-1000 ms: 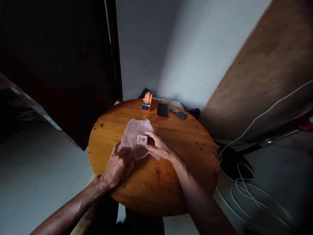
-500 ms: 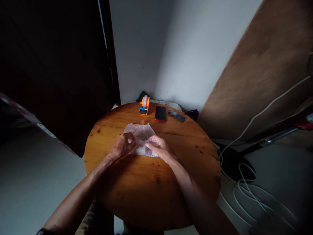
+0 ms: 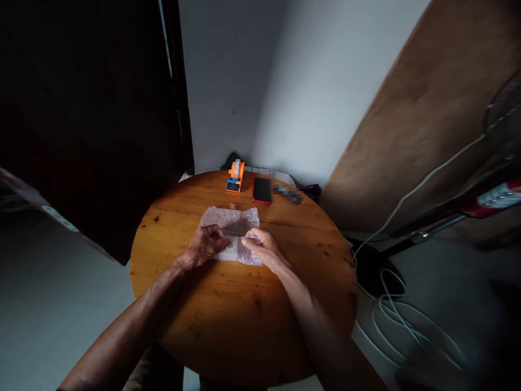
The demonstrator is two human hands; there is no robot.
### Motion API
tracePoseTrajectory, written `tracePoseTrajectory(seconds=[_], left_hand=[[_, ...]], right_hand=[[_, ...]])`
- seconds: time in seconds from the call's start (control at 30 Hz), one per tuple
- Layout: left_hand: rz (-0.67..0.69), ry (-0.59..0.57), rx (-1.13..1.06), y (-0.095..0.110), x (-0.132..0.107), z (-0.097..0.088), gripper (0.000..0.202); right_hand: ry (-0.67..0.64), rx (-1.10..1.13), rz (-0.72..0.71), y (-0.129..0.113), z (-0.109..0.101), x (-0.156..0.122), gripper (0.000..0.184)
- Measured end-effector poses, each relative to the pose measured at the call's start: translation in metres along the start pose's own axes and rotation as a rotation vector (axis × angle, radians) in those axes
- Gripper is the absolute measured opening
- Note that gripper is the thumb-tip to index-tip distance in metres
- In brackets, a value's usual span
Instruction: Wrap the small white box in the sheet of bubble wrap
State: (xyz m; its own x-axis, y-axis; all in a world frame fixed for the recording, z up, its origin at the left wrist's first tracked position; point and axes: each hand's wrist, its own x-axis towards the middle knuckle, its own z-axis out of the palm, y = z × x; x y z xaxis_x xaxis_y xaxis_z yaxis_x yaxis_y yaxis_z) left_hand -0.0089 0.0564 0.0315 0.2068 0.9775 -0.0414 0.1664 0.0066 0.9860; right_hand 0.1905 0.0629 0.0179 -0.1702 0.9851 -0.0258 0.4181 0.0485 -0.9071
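Observation:
A sheet of clear bubble wrap (image 3: 220,217) lies on the round wooden table in front of me. Something flat and whitish (image 3: 231,251) shows on its near part, between my hands; its kind is unclear. My left hand (image 3: 204,244) is over the wrap's left side, fingers curled and thumb close to them at the whitish thing. Facing it, my right hand (image 3: 265,247) pinches a raised fold of the wrap between thumb and fingers at the right edge.
Toward the back of the wooden table (image 3: 179,293) stand an orange and blue tape dispenser (image 3: 235,176), a red-edged phone (image 3: 262,190) and a blurred-out dark object (image 3: 288,194). White cable (image 3: 393,309) coils on the floor at right, beside a black stand base (image 3: 380,277).
My left fingers have come down and closed toward the wrap's middle. The wrap's far right corner spreads wider, and its right edge is folded up more. My view has shifted slightly right.

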Motion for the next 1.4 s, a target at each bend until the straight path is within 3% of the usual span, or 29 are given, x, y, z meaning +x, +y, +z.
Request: tracePoseTrajectory(seconds=[0.2, 0.4, 0.5, 0.67, 0.77, 0.97, 1.17, 1.3, 1.4], left_hand=[[0.001, -0.011, 0.056, -0.004, -0.001, -0.003, 0.025], [0.0, -0.017, 0.114, 0.0, -0.002, -0.003, 0.037], [-0.004, -0.025, 0.127, 0.002, -0.002, -0.003, 0.037], [0.017, -0.033, 0.098, -0.001, 0.0, -0.005, 0.036], [0.035, -0.047, 0.075, -0.003, 0.002, -0.005, 0.037], [0.025, -0.056, 0.058, -0.008, 0.006, -0.009, 0.039], [0.055, -0.187, 0.143, -0.003, 0.005, -0.032, 0.038], [0.085, -0.098, 0.401, 0.002, 0.007, -0.041, 0.029], [0.077, 0.036, 0.514, 0.003, 0.008, -0.043, 0.022]], right_hand=[[0.054, -0.102, -0.116, 0.002, 0.004, 0.003, 0.01], [0.106, -0.406, -0.103, -0.002, 0.003, -0.003, 0.004], [0.152, -0.49, -0.121, -0.006, 0.002, -0.008, 0.011], [0.241, -0.609, -0.578, -0.021, 0.009, -0.02, 0.017], [0.182, -0.692, -0.732, -0.03, 0.016, -0.027, 0.015], [0.081, -0.804, -0.708, -0.032, 0.024, -0.031, 0.014], [0.067, -0.865, -0.717, -0.033, 0.023, -0.031, 0.016], [0.046, -0.929, -0.736, -0.034, 0.024, -0.031, 0.015], [0.05, -0.976, -0.736, -0.035, 0.026, -0.032, 0.013]])
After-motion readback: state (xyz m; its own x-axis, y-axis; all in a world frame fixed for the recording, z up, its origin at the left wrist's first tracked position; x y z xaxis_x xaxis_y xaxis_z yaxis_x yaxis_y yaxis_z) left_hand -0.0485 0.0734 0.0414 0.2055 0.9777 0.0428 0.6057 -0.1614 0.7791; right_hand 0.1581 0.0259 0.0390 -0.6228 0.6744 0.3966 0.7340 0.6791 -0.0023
